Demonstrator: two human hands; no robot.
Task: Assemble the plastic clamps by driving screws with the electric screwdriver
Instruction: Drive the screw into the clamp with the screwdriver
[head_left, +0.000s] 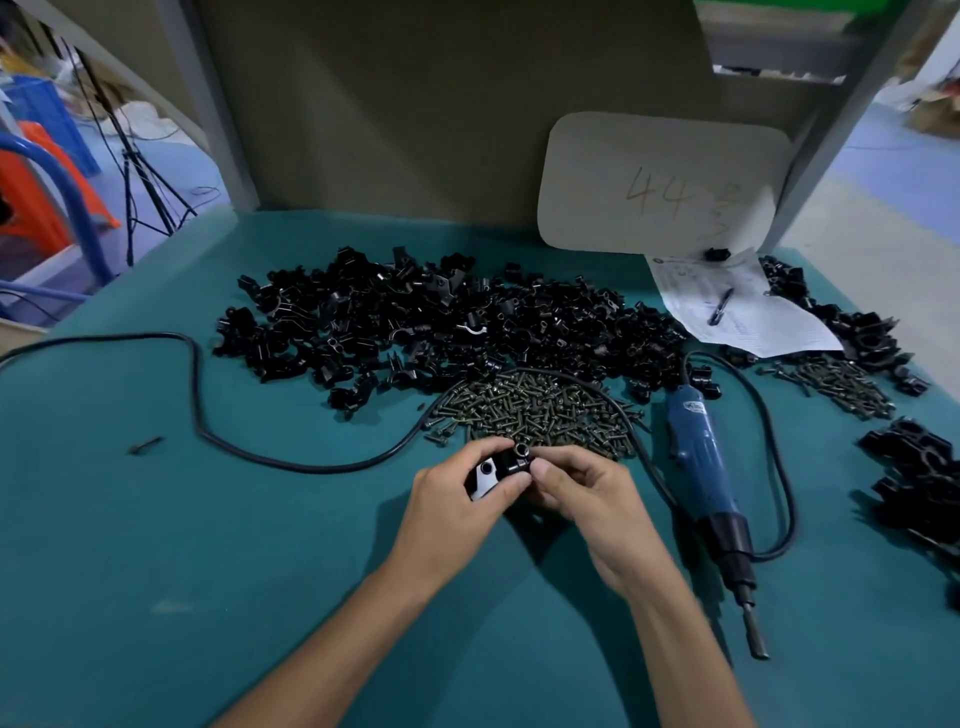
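Both hands meet over the middle of the green table (208, 545). My left hand (457, 501) and my right hand (582, 493) together pinch a black plastic clamp (501, 467), which shines white on its left face. Just behind the hands lies a heap of dark screws (540, 410). A big pile of loose black clamp parts (441, 317) stretches across the table further back. The blue electric screwdriver (709, 467) lies on the table to the right of my right hand, bit pointing toward me, with no hand on it.
The screwdriver's black cable (202, 410) loops across the table on the left and around the tool. A paper sheet with a pen (722, 306) lies at the back right under a cardboard sign (660, 182). More screws (841, 384) and black clamps (924, 473) sit at the right edge.
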